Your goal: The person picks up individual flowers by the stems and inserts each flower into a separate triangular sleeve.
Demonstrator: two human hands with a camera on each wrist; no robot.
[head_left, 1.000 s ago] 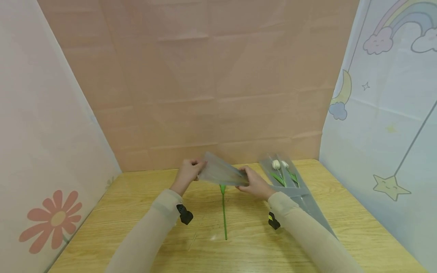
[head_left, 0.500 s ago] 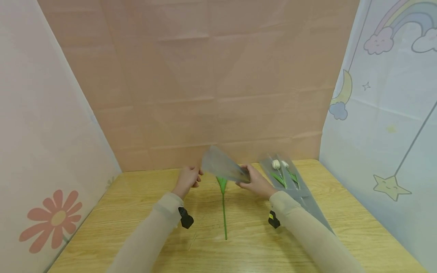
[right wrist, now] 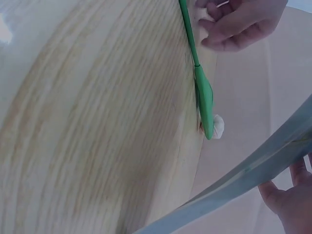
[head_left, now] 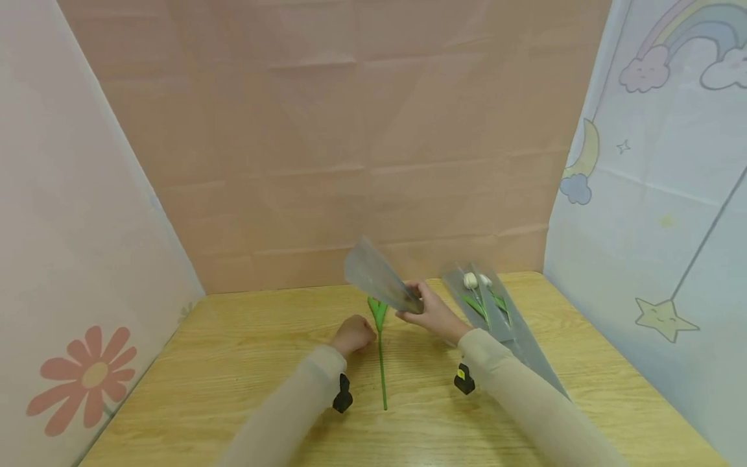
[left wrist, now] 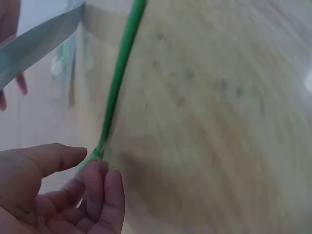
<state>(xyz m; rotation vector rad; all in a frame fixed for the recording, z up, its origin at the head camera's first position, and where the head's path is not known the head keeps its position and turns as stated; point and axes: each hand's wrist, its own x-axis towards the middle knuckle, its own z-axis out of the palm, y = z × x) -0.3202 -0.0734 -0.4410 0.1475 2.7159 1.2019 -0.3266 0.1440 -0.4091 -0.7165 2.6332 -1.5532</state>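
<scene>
Wooden table (head_left: 233,363) carries a green-stemmed flower (head_left: 382,350) at centre. Left hand (head_left: 353,336) pinches its stem at nine o'clock; right hand (head_left: 428,311), at three o'clock, grips a raised clear sleeve (head_left: 376,275).

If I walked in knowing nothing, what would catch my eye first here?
Probably the right hand holding a grey translucent plastic sleeve tilted up above the middle of the wooden table. Just below it lies a long green-stemmed flower, which the left hand pinches at the stem near the leaf. To the right lie wrapped flowers in similar sleeves, and cartoon backdrops with a rainbow and a pink daisy flank the scene.
</scene>
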